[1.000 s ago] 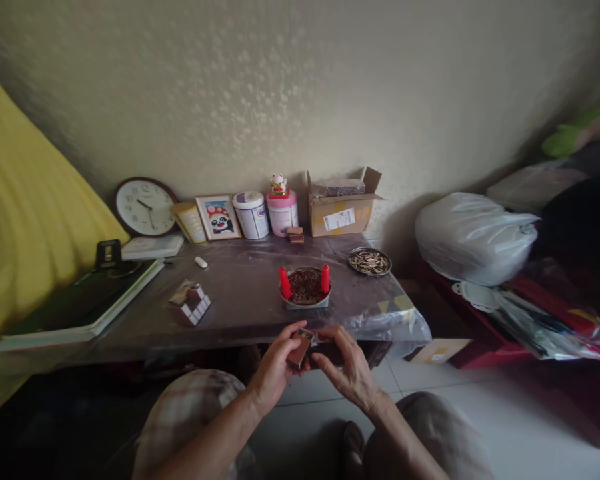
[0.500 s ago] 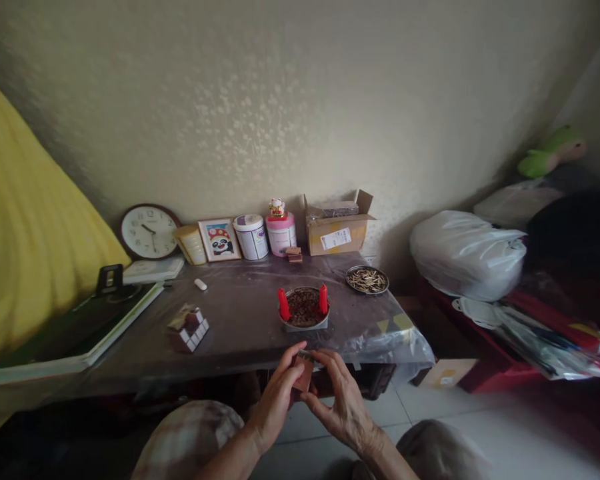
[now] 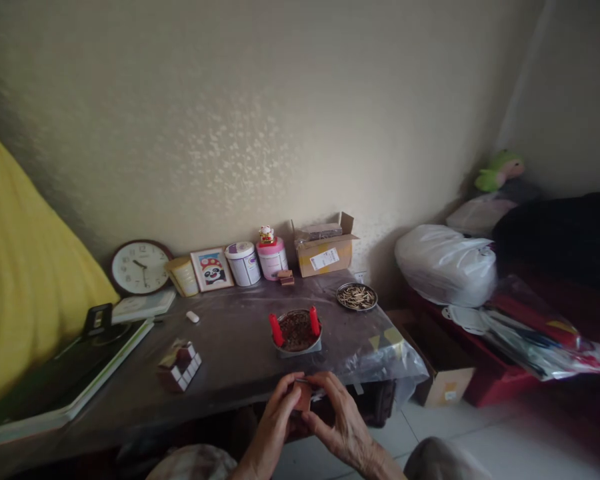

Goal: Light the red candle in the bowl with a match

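A small brown matchbox (image 3: 303,399) is held in front of the table's near edge, between both hands. My left hand (image 3: 279,415) closes on its left side, the thumb lying across its face. From the right, my right hand (image 3: 341,415) grips it, index finger at the upper edge and thumb low down. What lies inside the matchbox cannot be made out. Just beyond the hands stands a round metal bowl (image 3: 297,348) with dark granular contents and two red candles (image 3: 276,329) upright in it. A round dish (image 3: 357,297) of matches sits at the right.
Several stacked matchboxes (image 3: 179,367) stand on the table (image 3: 230,333) at left. Along the wall are a clock (image 3: 140,267), a framed panda picture (image 3: 212,270), two canisters (image 3: 243,265) and a cardboard box (image 3: 325,257). A white plastic bag (image 3: 445,263) lies at the right.
The view has tilted up and turned slightly right, so the table's things sit lower and further left. Both hands keep hold of the matchbox.
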The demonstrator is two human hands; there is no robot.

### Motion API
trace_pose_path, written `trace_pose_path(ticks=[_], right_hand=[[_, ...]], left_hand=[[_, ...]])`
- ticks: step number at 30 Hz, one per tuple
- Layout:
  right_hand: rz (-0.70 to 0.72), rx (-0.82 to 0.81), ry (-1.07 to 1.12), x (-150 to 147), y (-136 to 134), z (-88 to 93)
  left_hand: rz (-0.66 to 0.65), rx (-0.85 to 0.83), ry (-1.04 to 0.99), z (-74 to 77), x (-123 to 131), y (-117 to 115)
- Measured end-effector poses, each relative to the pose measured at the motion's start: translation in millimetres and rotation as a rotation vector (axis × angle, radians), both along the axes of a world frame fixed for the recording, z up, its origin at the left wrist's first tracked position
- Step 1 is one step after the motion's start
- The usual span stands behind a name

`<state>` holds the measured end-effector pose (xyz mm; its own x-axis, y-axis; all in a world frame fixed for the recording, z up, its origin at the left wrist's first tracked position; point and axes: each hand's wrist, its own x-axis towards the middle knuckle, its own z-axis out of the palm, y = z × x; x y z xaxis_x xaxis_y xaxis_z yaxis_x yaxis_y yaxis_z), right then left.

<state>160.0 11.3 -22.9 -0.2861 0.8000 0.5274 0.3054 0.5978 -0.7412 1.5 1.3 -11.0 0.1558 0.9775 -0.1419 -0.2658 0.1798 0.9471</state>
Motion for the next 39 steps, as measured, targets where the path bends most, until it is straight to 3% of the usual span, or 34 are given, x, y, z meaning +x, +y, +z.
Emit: trace_pose_path(ticks=[3, 8, 14, 18, 21, 23, 34, 39], right_hand=[[0.001, -0.018, 0.002, 1.0, 0.2, 2.7], [0.014, -0.056, 0.010, 4.4, 1.3, 3.8], [0.049, -0.138, 0.150, 8.0, 7.0, 4.6], [0.127, -0.240, 0.250, 7.3, 6.9, 3.7], [0.225, -0.403, 0.469, 6.8, 6.9, 2.4], [0.247, -0.479, 0.643, 8.8, 8.1, 3.5], [-0.013, -0.570, 0.968, 54.5, -6.0, 24.5], [-0.156, -0.255, 0.743, 59.3, -11.7, 39.3]], left_hand=[[-0.037, 0.025, 0.067, 2.3, -0.2, -0.5], [0.007, 0.087, 0.190, 4.8, -2.8, 1.6], [0.031, 0.094, 0.136, 8.4, -4.1, -1.8], [0.145, 0.110, 0.132, 10.6, -2.0, -13.2], [0.250, 0.065, 0.115, 12.7, 0.0, -22.2], [0.238, 0.030, 0.060, 15.5, 1.6, -27.4], [0.160, -0.069, -0.177, 20.7, 38.3, -24.0], [0.168, -0.065, -0.174, 32.5, 54.9, -18.1]])
